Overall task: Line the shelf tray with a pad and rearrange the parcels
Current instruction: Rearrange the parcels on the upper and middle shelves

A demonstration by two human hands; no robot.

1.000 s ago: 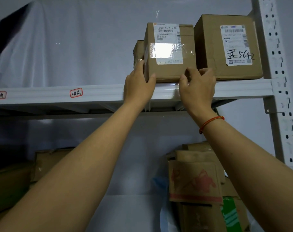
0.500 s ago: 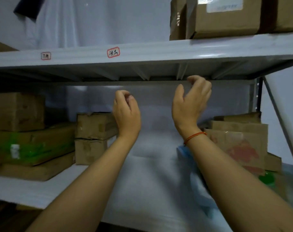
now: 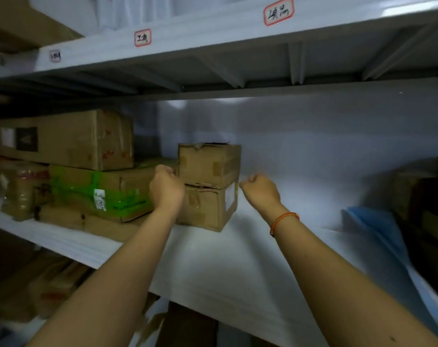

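Cardboard pretty much everywhere on the left end of the shelf [image 3: 62,242]: a long brown box [image 3: 62,139] sat on top of a box wrapped in green tape [image 3: 100,194], with a flatter carton [image 3: 92,221] under those. Just right of that pile were two small parcels stacked one on the other, the top parcel [image 3: 209,164] and the bottom parcel [image 3: 207,209], both standing on the white pad [image 3: 250,259] that covered the shelf. The left hand [image 3: 166,187] was up against the left side of the small stack with its fingers curled, though whether it actually gripped a parcel couldn't be made out from behind. The right hand [image 3: 260,190] was just beside the stack's right edge, fingers curled into a loose fist and holding nothing visible, an orange bracelet [image 3: 284,221] on that wrist. Further right lay a blue sheet [image 3: 373,226], then more dark, blurry boxes [image 3: 423,204]. Overhead, the upper shelf [image 3: 213,28] carried red-bordered labels [image 3: 278,11].
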